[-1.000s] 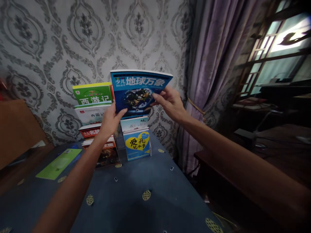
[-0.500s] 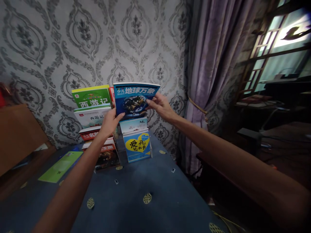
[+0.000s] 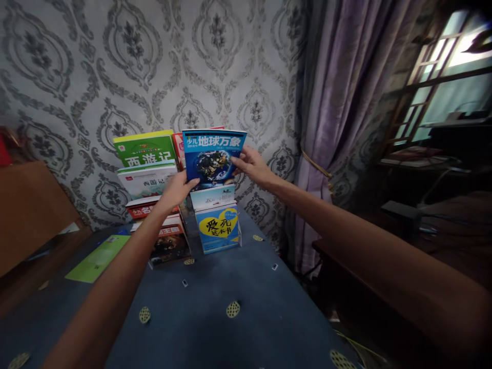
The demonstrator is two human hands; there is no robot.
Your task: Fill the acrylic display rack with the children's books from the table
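A blue book with a globe on its cover [image 3: 213,164] stands upright between my hands, behind a pale book [image 3: 215,197] and a blue book with a yellow heart [image 3: 218,230]. My left hand [image 3: 177,192] grips its lower left edge, thumb on the cover. My right hand [image 3: 253,166] closes on its right edge, thumb in front and fingers partly hidden behind. Part of a red book [image 3: 179,146] shows behind it. To the left, a second row holds a green book [image 3: 148,148], a white book [image 3: 144,180] and a dark book with an orange top [image 3: 171,243], partly covered by my left forearm.
A light green book [image 3: 98,259] lies flat on the dark blue patterned tablecloth [image 3: 207,333]. At the left is a brown cardboard box [image 3: 34,210]. Patterned wallpaper rises behind the books, and a purple curtain [image 3: 338,102] hangs at the right.
The globe book has straightened, its top edge coming slightly left and more of its cover and the red book behind now showing. Both hands keep their hold. The camera view shifted slightly.
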